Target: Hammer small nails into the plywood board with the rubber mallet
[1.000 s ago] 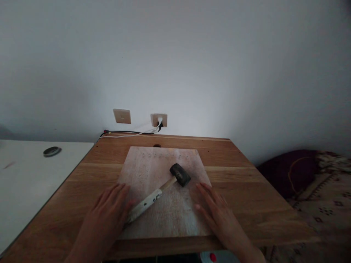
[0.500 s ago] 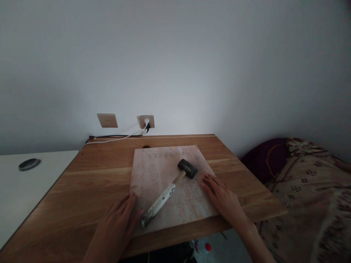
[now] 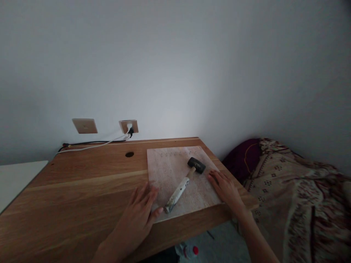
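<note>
A square, pale, reddish-streaked board [image 3: 160, 168] lies flat on the wooden table. Diagonally across it rests a hammer [image 3: 179, 191] with a black head at the upper right and a worn white handle pointing to the lower left. My left hand [image 3: 139, 210] is at the board's left edge, fingers spread, its thumb close to the end of the handle. On the opposite side, my right hand [image 3: 223, 186] lies with outstretched fingers over the right edge. Neither hand grips the hammer.
The wooden table [image 3: 90, 197] has a dark round hole [image 3: 129, 154] towards its back. Cables [image 3: 106, 143] run along the rear edge to a wall socket [image 3: 133, 126]. Right of the table is patterned bedding [image 3: 276, 175]. Below the front edge sits a bottle with a red cap [image 3: 195, 250].
The board, with the hammer on it, has shifted right across the table, exposing the round hole. Both hands moved along with it. My left fingers spread wider, and the view has turned right.
</note>
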{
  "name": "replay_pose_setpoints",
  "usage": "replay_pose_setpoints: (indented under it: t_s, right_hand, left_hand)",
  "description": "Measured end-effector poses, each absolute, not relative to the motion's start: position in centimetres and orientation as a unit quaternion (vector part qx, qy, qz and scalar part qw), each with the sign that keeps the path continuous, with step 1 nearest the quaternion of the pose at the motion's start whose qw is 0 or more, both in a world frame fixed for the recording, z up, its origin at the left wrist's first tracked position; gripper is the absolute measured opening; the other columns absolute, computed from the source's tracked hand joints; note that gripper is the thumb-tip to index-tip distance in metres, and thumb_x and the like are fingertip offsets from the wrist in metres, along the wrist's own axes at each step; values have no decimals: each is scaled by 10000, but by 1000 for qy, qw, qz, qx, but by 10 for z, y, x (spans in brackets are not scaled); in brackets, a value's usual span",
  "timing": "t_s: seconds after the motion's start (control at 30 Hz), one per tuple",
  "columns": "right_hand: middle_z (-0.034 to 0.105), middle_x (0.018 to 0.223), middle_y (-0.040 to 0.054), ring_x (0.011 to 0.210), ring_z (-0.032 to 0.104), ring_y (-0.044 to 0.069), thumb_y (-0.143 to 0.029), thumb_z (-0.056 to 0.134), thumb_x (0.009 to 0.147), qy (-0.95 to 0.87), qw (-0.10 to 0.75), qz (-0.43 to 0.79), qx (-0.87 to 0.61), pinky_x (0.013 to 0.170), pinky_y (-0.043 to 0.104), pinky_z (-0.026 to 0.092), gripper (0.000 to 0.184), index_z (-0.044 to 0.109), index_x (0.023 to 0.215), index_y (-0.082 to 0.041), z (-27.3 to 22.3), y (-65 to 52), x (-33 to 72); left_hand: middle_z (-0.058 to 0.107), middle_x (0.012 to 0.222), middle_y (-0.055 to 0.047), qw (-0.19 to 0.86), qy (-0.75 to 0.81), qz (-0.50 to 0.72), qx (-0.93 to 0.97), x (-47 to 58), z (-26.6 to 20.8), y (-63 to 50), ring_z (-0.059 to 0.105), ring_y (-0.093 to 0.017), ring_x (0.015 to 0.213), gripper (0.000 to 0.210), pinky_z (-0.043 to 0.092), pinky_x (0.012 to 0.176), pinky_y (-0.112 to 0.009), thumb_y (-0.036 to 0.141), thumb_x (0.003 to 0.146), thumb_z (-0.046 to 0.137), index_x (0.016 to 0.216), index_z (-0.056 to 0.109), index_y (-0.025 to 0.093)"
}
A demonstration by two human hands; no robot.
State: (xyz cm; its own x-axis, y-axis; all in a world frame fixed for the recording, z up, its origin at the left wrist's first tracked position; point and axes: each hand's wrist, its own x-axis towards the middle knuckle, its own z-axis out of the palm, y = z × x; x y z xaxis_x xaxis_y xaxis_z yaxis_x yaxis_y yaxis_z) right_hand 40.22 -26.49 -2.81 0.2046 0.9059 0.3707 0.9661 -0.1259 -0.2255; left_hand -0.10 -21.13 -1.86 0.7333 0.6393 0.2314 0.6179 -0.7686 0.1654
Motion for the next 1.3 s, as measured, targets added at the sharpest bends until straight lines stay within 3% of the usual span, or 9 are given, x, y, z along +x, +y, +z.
replay_pose_setpoints:
  t_s: [0.13, 0.23, 0.4, 0.6, 0.7, 0.87, 1.03, 1.2, 1.3]
  right_hand:
    - [657, 1387, 145, 1285, 642, 305, -483, 371, 1056, -598, 178, -98, -776, 1086, 486, 514, 456, 651, 1306, -224, -30, -270, 431]
    - [606, 1448, 177, 1307, 621, 336, -487, 370, 1048, -562, 175, -139, -796, 1069, 526, 527, 508, 609, 1388, -196, -40, -289, 447]
    - [633, 1465, 119, 1406, 525, 404, -258, 400, 985, -571, 72, -197, -794, 1071, 672, 474, 480, 650, 1390, -318, -62, -316, 456]
    - [630, 1472, 154, 1428, 496, 429, -43, 284, 941, -614, -23, -212, -760, 1028, 765, 428, 638, 716, 1338, -295, -70, -316, 446]
    - [648, 1454, 138, 1417, 509, 431, -111, 304, 977, -640, 13, -204, -740, 1060, 751, 409, 569, 735, 1300, -294, -72, -320, 427]
    - [668, 1423, 127, 1459, 460, 434, -419, 332, 1068, -658, 80, -193, -723, 1110, 705, 395, 471, 739, 1253, -270, -66, -319, 371]
    - [642, 1469, 92, 1508, 399, 404, -475, 317, 1089, -694, 109, -167, -692, 1145, 689, 370, 485, 648, 1393, -293, -48, -302, 330]
    - [651, 1468, 69, 1443, 494, 386, -336, 447, 1057, -738, 87, -123, -657, 1145, 685, 367, 340, 724, 1253, -356, -32, -286, 321]
    - [716, 1342, 131, 1349, 581, 393, -439, 510, 1036, -705, 95, -87, -697, 1118, 638, 420, 342, 718, 1266, -294, -7, -262, 317]
  left_hand:
    - [421, 1646, -152, 99, 298, 88, 945, 25, 6, -201, 330, -350, 1560, 617, 304, 1244, -650, 507, 1101, 319, 1587, 407, 137]
    - [468, 1622, -159, 110, 287, 117, 944, 36, 15, -204, 401, -330, 1525, 579, 362, 1234, -575, 492, 1095, 374, 1555, 449, 149]
    - [672, 1378, -112, 91, 227, 150, 958, 42, 3, -220, 632, -286, 1257, 490, 481, 1128, -479, 456, 1049, 534, 1478, 536, 220]
    - [638, 1415, -137, 25, 266, 132, 955, 23, -2, -224, 650, -330, 1217, 726, 516, 1062, -517, 498, 1008, 596, 1645, 302, 313]
    - [625, 1441, -129, 31, 323, 114, 939, -1, 5, -222, 659, -318, 1211, 716, 539, 1050, -484, 459, 1015, 600, 1650, 288, 353]
    - [517, 1574, -162, 60, 443, 63, 892, -49, 15, -222, 694, -313, 1207, 692, 592, 992, -445, 326, 1039, 534, 1668, 246, 323]
    - [499, 1599, -148, 82, 502, 56, 859, -93, 14, -223, 712, -327, 1191, 716, 606, 977, -467, 347, 1020, 517, 1674, 225, 328]
    - [606, 1505, -133, 112, 499, 96, 854, -118, 13, -214, 717, -314, 1179, 575, 591, 980, -462, 432, 1037, 451, 1594, 430, 292]
    - [737, 1310, -122, 124, 507, 98, 847, -114, 27, -189, 742, -312, 1101, 499, 579, 959, -456, 468, 1032, 437, 1458, 596, 263]
